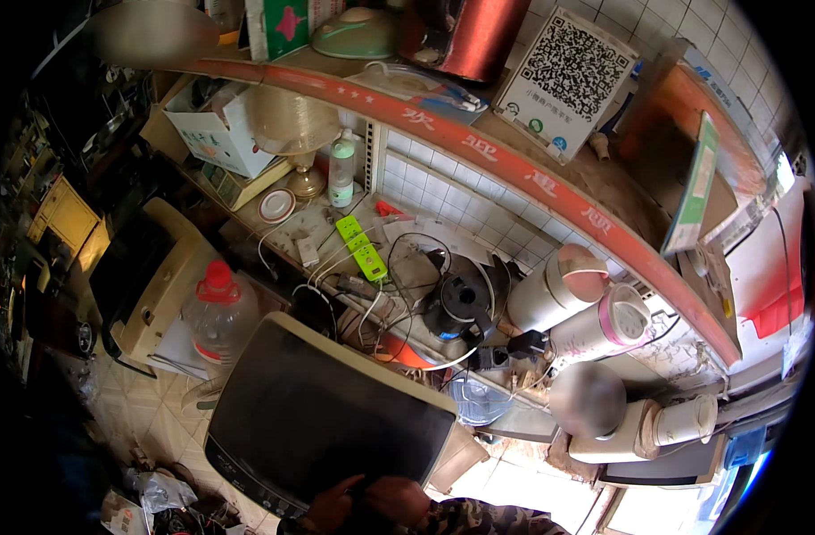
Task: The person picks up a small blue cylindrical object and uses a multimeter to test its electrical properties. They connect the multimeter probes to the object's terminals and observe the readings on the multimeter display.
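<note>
At the lower edge, my left hand [332, 505] and my right hand [395, 499], the latter by a camouflage sleeve, are over the front of a cream appliance with a large dark lid [323, 406] and a control strip. Both hands have bent fingers around a dark area between them; I cannot make out what they hold. Just beyond the lid are tangled cables, a black kettle-like item [454, 299] and a green power strip [361, 248]. A large clear bottle with a red cap [218, 312] stands to the left of the appliance.
A red-edged shelf [514, 169] with boxes and a code sign crosses the top. Two white cylinders [550, 294] stand on the crowded counter at right, above a blurred round shape. A beige machine [162, 259] stands at left; bags and clutter [171, 495] lie on the tiled floor.
</note>
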A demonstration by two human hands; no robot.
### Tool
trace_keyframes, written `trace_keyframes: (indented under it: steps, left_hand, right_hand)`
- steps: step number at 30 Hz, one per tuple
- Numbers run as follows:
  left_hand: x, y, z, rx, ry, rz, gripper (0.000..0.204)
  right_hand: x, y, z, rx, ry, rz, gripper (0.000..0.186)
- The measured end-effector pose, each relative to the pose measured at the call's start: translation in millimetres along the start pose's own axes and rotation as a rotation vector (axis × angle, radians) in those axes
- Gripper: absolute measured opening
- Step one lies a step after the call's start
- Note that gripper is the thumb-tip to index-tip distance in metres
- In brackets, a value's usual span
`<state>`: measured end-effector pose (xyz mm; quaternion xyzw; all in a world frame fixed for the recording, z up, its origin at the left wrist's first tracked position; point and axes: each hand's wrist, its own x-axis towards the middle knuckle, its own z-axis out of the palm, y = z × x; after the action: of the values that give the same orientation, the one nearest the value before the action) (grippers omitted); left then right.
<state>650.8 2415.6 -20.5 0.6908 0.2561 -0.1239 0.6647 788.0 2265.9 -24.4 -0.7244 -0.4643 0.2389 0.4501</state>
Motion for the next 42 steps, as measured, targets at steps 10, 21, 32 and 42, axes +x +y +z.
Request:
trace_keyframes:
  steps: [10,21,32,42]
  left_hand:
    - [79.9,-17.3,17.9,-0.409,0.308,-0.104,0.053]
    - [116.0,-27.6,-9.2,-0.641,0.366,-0.007,0.062]
    - [119.9,-23.9,-7.6,-0.755,0.401,0.088,0.051]
    - [122.7,-13.7,-4.1,-0.425,0.542,0.077,0.045]
  right_hand:
    - [80.4,3.1,-77.3,-0.191,-0.244,-0.163,0.023]
    - [235.6,153.3,-260.2,-0.450,0.325,-0.233,0.026]
    - [361.3,339.2,-306.1,-0.802,-0.268,0.353,0.044]
    - [383.9,329.4,-281.1,-0.716,-0.266,0.358,0.045]
